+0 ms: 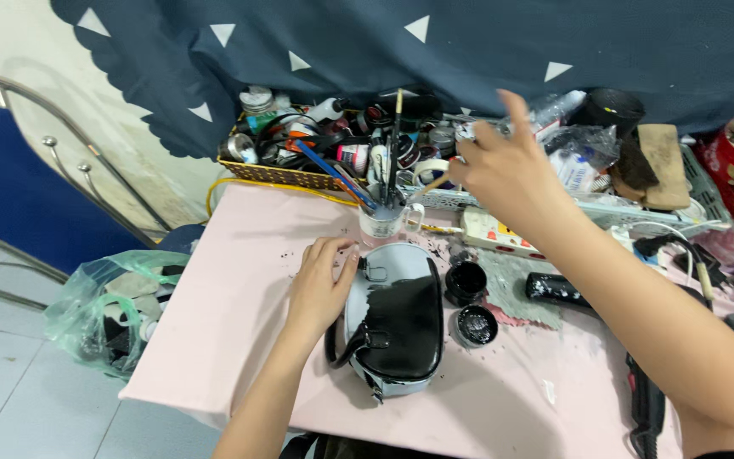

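Observation:
A small handbag (394, 327) lies on the pink table (231, 314), pale blue with much of its top painted glossy black. My left hand (320, 285) rests flat against the bag's left side, fingers together. My right hand (503, 170) is raised above the table's back, pinching the wooden handle of a thin brush (429, 186) whose tip points down into a cup (384, 223) full of brushes. Just right of the bag sit an open jar of black paint (465, 281) and its paint-filled lid (477, 325).
A yellow basket (299, 140) crowded with paint jars and tubes stands at the back. A grey rag (511, 293), a black tool (649, 408) and clutter fill the right side. A green plastic bag (108, 310) and a blue chair (19, 191) stand left of the table.

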